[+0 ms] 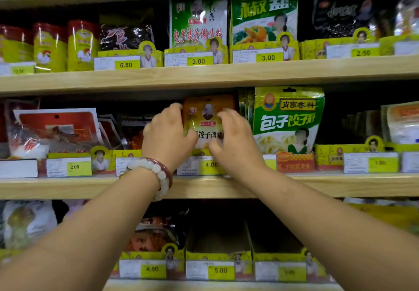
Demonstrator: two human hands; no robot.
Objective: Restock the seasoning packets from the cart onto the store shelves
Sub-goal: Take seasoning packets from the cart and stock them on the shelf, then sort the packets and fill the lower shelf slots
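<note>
orange-yellow packet (pixel 208 118) | green-white packet (pixel 288 120) | yellow price tags (pixel 210 165) | pale wood shelf (pixel 340 185)

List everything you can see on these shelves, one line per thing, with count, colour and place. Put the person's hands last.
Orange packet: one, orange-yellow, middle shelf centre, between both hands.
Green bag: one in front with more behind, green and white, middle shelf, right of the orange packet.
Red packets: several, red and white, middle shelf left.
Green packets: two kinds side by side, green and white, top shelf centre.
Canisters: three clear ones, red and yellow, top shelf left.
Dark packets: black, top shelf; another dark pack far right.
Price tags: many, yellow and white, along the shelf edges.
Wooden shelves: light wood.
Bracelets: white beads and a red band, left wrist.
Left hand: holds the orange packet's left edge.
Right hand: holds its right edge.
</note>
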